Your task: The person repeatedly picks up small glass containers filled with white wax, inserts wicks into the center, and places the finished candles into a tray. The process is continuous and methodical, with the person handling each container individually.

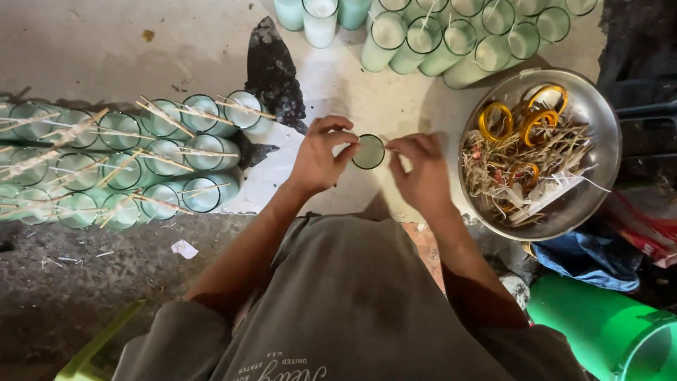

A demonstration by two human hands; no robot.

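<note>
Both hands, left hand (321, 156) and right hand (421, 169), pinch the rim of a candle glass (369, 152), likely fragile, slippery, best gripped by its sides.

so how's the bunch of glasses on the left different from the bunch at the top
The left glasses have thin wooden sticks laid across their rims; the top glasses have none across, only white wicks poking up. The left bunch stands in neat rows, while the top bunch is a looser cluster. Both hold pale greenish-white wax and stand on the white surface.
</note>
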